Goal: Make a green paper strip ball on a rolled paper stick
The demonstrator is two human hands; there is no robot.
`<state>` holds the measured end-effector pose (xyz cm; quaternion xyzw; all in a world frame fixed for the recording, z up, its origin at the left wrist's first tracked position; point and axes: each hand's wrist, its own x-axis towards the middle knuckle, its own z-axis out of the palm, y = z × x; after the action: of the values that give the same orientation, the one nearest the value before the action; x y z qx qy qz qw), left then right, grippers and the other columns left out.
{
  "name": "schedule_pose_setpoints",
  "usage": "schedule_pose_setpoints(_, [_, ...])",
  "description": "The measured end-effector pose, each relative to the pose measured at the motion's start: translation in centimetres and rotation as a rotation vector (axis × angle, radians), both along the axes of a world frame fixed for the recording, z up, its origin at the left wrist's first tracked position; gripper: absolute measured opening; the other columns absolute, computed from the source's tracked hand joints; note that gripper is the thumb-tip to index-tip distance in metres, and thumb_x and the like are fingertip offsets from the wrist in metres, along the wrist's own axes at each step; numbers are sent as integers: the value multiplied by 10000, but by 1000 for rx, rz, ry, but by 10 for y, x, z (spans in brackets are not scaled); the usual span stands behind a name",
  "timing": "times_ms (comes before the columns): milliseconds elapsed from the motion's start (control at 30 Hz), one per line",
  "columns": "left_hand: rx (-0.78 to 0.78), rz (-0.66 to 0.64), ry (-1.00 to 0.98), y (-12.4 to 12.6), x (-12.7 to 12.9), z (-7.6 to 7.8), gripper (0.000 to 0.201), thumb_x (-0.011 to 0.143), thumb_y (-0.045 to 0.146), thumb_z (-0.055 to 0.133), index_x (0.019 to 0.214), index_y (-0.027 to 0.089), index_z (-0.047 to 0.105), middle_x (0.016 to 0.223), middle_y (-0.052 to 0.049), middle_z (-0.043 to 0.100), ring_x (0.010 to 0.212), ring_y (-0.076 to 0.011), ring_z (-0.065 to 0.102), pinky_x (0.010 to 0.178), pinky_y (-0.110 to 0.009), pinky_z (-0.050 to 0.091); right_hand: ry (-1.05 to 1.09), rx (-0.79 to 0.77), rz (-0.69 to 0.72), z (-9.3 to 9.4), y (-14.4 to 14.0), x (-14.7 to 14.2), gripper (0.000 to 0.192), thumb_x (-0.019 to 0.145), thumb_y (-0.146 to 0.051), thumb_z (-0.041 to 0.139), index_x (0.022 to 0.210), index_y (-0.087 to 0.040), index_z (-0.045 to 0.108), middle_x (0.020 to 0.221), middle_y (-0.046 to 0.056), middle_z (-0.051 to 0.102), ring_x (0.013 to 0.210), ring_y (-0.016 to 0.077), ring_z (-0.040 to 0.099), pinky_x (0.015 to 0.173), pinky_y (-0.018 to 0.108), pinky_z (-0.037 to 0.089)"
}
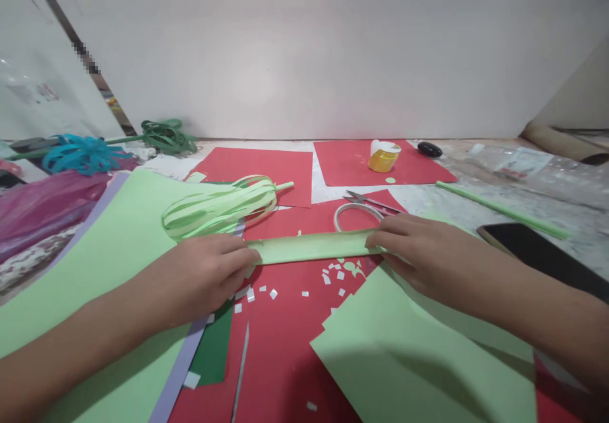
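A folded strip of light green paper [309, 247] stretches between my two hands above the red paper. My left hand [216, 271] is closed on its left end, fingers pinched together. Its right end is gripped by my right hand [404, 245], the fingertips curled over the edge. Just beyond the strip lie a roll of tape [337, 218] and scissors [371, 202] with the blades pointing left. A light green paper tassel [221, 206] with a short stem rests behind my left hand. Under my right forearm are light green sheets [428, 353].
Small white paper bits [273, 294] are scattered on the red sheet [285, 353]. A yellow-and-white pot [383, 158] stands at the back. To the right are a green paper stick [504, 210], a phone [542, 255] and a plastic bottle [537, 166]. A blue paper pompom [85, 155] lies left.
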<state>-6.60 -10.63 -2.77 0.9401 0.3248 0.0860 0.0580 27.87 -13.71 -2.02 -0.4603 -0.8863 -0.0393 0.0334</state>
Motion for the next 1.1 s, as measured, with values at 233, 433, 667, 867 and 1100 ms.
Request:
schedule_pose_setpoints(233, [-117, 14, -2, 5, 3, 8, 212, 911, 207, 410, 809, 236, 594, 705, -12, 595, 598, -140, 514, 560, -270, 356, -50, 10, -2, 5, 1, -1, 173, 899, -177, 496, 880, -217, 664, 852, 49, 647, 728, 186, 580, 629, 304, 338])
schedule_pose_setpoints(433, [-149, 36, 5, 6, 1, 6, 177, 875, 170, 437, 760, 230, 558, 691, 6, 599, 589, -125, 515, 559, -256, 356, -75, 68, -7, 7, 0, -3, 150, 874, -184, 536, 770, -207, 640, 720, 20, 626, 630, 160, 539, 582, 300, 291])
schedule_pose_setpoints(667, [-151, 44, -20, 11, -3, 3, 230, 931, 229, 383, 814, 228, 581, 714, 22, 613, 618, -116, 550, 571, -244, 382, -104, 52, -42, 7, -2, -5, 202, 879, -156, 508, 720, -201, 623, 702, 15, 614, 616, 155, 514, 573, 300, 253])
schedule_pose_setpoints(867, [-151, 35, -68, 13, -3, 3, 162, 917, 234, 451, 826, 245, 585, 712, 16, 624, 611, -121, 550, 556, -253, 388, -110, 6, -41, 5, -2, -3, 177, 872, -125, 512, 745, -189, 618, 753, 28, 624, 653, 156, 525, 582, 295, 255])
schedule_pose_setpoints(1100, [-170, 49, -29, 11, -4, 2, 177, 930, 244, 440, 818, 253, 576, 732, 22, 617, 643, -127, 542, 579, -259, 392, -86, 20, -41, 5, 0, -5, 214, 884, -140, 492, 722, -190, 623, 721, 27, 612, 642, 158, 514, 593, 296, 269])
